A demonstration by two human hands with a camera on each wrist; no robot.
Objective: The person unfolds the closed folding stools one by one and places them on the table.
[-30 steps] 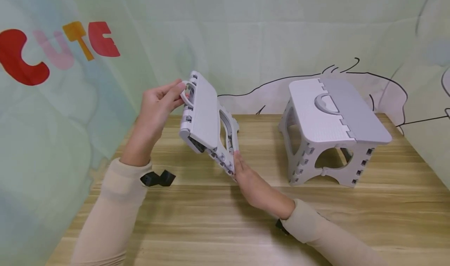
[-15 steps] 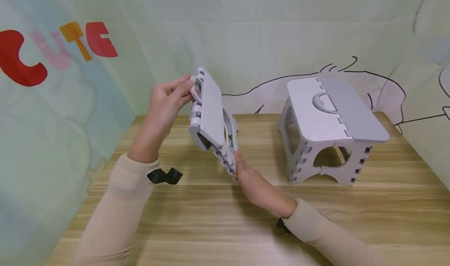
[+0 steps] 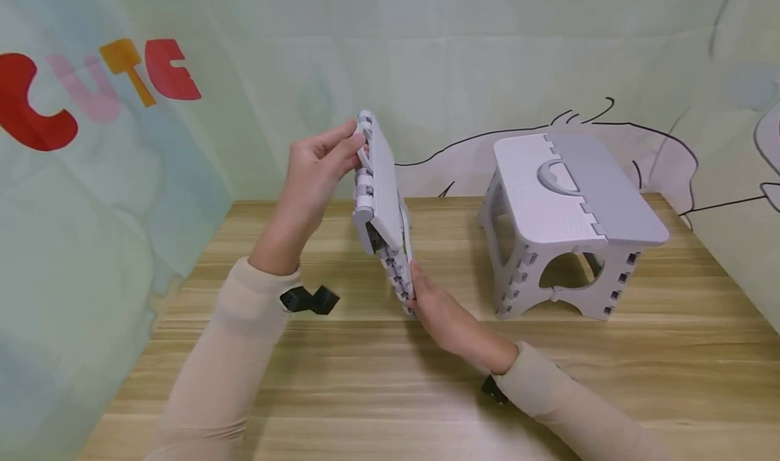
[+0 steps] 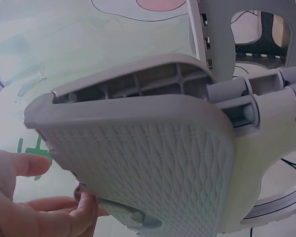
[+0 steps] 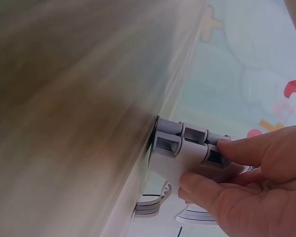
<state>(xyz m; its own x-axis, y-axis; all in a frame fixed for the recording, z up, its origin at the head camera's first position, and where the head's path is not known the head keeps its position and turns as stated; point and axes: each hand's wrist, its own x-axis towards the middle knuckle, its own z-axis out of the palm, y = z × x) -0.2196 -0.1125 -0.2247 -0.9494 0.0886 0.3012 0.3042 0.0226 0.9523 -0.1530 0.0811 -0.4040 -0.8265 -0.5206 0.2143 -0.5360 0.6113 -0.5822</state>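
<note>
White half-folded stool (image 3: pixel 386 183): left grip (image 3: pixel 319 171) partly hides its handle (image 3: pixel 363 158).

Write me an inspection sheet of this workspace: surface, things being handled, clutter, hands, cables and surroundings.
Surface: light brown wood-grain table.
Job's things: partly folded step stool, held tilted, its seat panels slightly apart.
Clutter: nothing seen on the visible tabletop.
Hands: left hand pinches that stool's carry handle; right hand grips its lower edge. Black devices sit at both wrists.
Cables: nothing seen on the tabletop.
Surroundings: unfolded step stool standing upright at the person's right; pale green backdrop with "CUTE" lettering.
</note>
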